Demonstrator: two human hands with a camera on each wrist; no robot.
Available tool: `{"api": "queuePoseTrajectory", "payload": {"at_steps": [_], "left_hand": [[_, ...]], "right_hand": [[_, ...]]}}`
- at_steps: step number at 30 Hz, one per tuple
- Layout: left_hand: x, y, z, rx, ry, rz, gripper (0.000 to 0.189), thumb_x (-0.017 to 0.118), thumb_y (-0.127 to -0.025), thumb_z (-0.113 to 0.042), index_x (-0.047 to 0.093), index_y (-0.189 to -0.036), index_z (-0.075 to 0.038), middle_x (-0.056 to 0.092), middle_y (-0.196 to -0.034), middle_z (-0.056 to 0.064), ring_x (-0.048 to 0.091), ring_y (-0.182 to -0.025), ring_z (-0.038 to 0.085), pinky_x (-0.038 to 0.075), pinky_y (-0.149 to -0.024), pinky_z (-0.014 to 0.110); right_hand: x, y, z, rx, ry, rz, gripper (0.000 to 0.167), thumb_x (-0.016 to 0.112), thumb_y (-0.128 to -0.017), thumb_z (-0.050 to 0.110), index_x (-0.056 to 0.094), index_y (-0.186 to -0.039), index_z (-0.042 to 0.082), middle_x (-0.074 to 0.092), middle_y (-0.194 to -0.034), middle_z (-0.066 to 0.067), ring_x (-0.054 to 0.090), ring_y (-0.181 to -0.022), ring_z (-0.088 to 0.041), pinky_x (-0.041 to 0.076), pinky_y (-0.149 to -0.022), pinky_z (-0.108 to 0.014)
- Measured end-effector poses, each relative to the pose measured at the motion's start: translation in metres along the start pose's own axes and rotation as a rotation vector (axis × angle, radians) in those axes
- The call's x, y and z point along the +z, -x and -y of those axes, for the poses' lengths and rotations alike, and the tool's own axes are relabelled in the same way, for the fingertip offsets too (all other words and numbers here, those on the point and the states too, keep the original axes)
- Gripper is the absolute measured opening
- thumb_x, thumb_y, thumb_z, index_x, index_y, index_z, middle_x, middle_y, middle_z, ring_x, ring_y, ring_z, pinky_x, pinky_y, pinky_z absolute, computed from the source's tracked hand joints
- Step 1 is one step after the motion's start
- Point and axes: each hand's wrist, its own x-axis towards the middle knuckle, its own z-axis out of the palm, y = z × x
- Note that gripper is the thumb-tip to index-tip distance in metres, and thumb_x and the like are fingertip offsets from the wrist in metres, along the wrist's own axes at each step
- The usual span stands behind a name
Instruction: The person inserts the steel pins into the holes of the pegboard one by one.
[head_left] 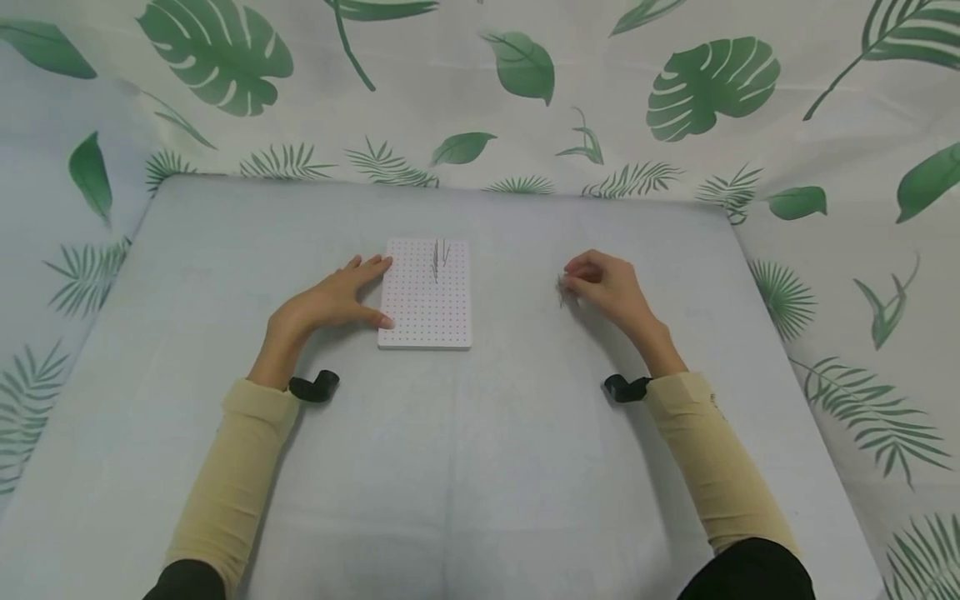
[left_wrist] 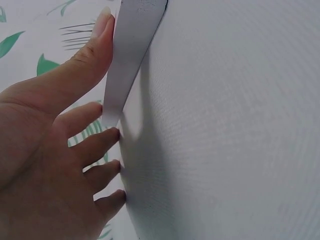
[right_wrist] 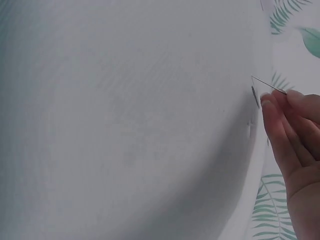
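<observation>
A white board (head_left: 425, 312) with a grid of small holes lies on the table, and several thin needles (head_left: 436, 262) stand in its far part. My left hand (head_left: 326, 302) touches the board's left side, with the thumb near the front corner and the index finger farther back; its fingers are spread. To the right of the board, my right hand (head_left: 609, 287) pinches a thin metal needle (right_wrist: 270, 85) between thumb and fingertips. Just below those fingertips, a few more needles (right_wrist: 255, 97) lie on the table.
A pale cloth covers the table (head_left: 450, 467). Behind it hangs a white curtain (head_left: 592, 75) printed with green leaves. Black wrist cameras (head_left: 315, 387) are worn on both wrists, low over the cloth.
</observation>
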Motion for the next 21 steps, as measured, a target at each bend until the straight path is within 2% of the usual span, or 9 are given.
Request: {"api": "queuePoseTrajectory", "payload": {"at_steps": [6,11,16,21], "left_hand": [[-0.001,0.001,-0.002,-0.007,-0.004,0.01,0.106,0.084,-0.086,-0.034,0.017,-0.166,-0.013,0.008,-0.174,0.011,-0.007,-0.16,0.038,0.001,-0.126,0.065],[-0.001,0.0,-0.001,-0.006,-0.003,0.012,0.107,0.084,-0.086,-0.035,0.017,-0.166,-0.013,0.008,-0.174,0.011,-0.007,-0.16,0.039,0.001,-0.126,0.065],[-0.001,0.0,-0.002,-0.01,0.0,0.014,0.107,0.084,-0.085,-0.034,0.017,-0.166,-0.013,0.008,-0.174,0.01,-0.007,-0.16,0.038,0.001,-0.126,0.065],[-0.001,0.001,-0.003,-0.016,-0.001,0.012,0.106,0.084,-0.085,-0.034,0.018,-0.166,-0.014,0.008,-0.174,0.01,-0.007,-0.16,0.038,0.001,-0.127,0.065]], "right_hand": [[0.004,-0.003,0.006,0.004,-0.039,-0.005,0.019,0.075,-0.095,0.014,0.071,-0.108,0.002,0.078,-0.102,-0.019,0.077,-0.091,-0.028,0.052,-0.07,-0.011],[0.007,-0.005,0.013,0.005,-0.091,0.003,0.019,0.075,-0.095,0.012,0.069,-0.109,0.0,0.078,-0.104,-0.021,0.078,-0.091,-0.032,0.06,-0.071,-0.02],[0.01,-0.007,0.016,0.003,-0.14,0.006,0.019,0.075,-0.094,0.01,0.069,-0.109,0.0,0.078,-0.103,-0.02,0.078,-0.088,-0.028,0.064,-0.074,-0.033],[0.013,-0.01,0.021,-0.011,-0.166,0.015,0.026,0.075,-0.094,0.011,0.07,-0.116,-0.002,0.078,-0.103,-0.022,0.079,-0.087,-0.028,0.064,-0.076,-0.036]]}}
